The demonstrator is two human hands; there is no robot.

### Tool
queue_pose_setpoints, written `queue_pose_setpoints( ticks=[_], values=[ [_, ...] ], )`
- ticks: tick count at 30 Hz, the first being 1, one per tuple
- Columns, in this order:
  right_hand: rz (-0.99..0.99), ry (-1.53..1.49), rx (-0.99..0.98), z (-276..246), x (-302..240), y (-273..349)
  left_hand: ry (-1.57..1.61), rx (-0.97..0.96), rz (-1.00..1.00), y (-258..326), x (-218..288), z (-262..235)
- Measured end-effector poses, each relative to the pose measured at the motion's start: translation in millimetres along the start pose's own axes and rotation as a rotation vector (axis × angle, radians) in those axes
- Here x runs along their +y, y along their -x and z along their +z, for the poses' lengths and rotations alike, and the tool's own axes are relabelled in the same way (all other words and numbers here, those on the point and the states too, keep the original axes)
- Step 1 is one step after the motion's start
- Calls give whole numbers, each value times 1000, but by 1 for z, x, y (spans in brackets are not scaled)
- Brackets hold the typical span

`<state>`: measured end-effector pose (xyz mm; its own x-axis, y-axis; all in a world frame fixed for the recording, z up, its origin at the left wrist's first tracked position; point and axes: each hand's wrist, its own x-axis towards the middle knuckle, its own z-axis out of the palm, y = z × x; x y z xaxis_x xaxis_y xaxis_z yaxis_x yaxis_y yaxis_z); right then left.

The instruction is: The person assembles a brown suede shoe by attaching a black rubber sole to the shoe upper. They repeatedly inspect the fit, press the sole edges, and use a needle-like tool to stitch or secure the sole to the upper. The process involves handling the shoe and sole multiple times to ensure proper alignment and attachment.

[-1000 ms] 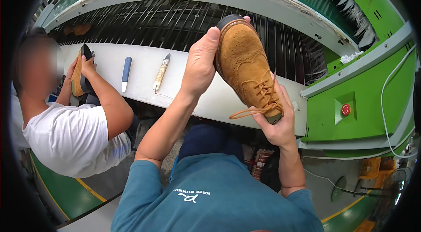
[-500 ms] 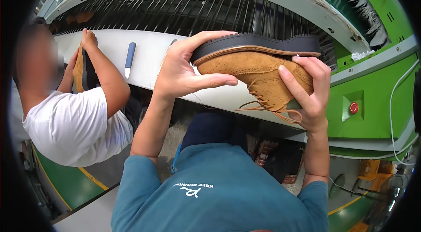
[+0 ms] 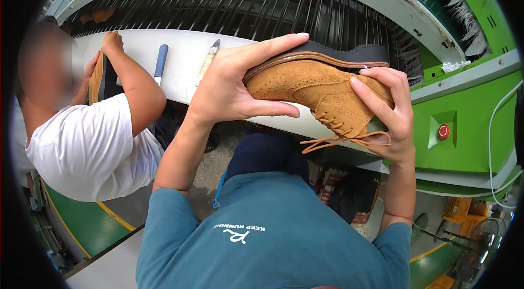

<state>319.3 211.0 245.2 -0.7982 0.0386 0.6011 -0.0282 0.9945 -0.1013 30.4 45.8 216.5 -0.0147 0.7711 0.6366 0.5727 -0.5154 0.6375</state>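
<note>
Between my hands is a tan suede lace-up shoe (image 3: 305,80), sole up, with perforated patterning and a thick dark sole. My left hand (image 3: 237,78) grips the toe end, its fingers across the sole and its thumb under the upper. At the heel end, my right hand (image 3: 390,106) holds the shoe with fingers near the sole edge and thumb on the side. The tan laces (image 3: 346,139) hang loosely below it. The shoe is held above the white ledge, in front of the rows of dark rods.
A white ledge (image 3: 180,78) carries a blue-handled tool (image 3: 161,59) and a pale-handled tool with a dark tip (image 3: 209,59). Dark metal rods (image 3: 218,7) run behind. At left a person in a white shirt (image 3: 93,152) holds another shoe (image 3: 96,78). A red button (image 3: 444,131) sits on the green machine.
The shoe has tilted, so more of its upper and less of its sole side shows. My left fingers have stretched farther along the sole. The pale-handled tool has come into fuller view.
</note>
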Motion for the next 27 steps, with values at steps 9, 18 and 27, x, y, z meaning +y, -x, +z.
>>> queue_pose_setpoints(
  ticks=[9, 18, 27],
  values=[
    [60, -64, -49, -3, -14, -4, 27, -73, -76, 7, -3, 0],
    [-193, 218, -104, 16, -17, -4, 552, -276, -597, 31, -34, 21],
    [-297, 212, -192, 35, -25, 2, 708, -442, -697, 49, -49, 43]
  ],
)
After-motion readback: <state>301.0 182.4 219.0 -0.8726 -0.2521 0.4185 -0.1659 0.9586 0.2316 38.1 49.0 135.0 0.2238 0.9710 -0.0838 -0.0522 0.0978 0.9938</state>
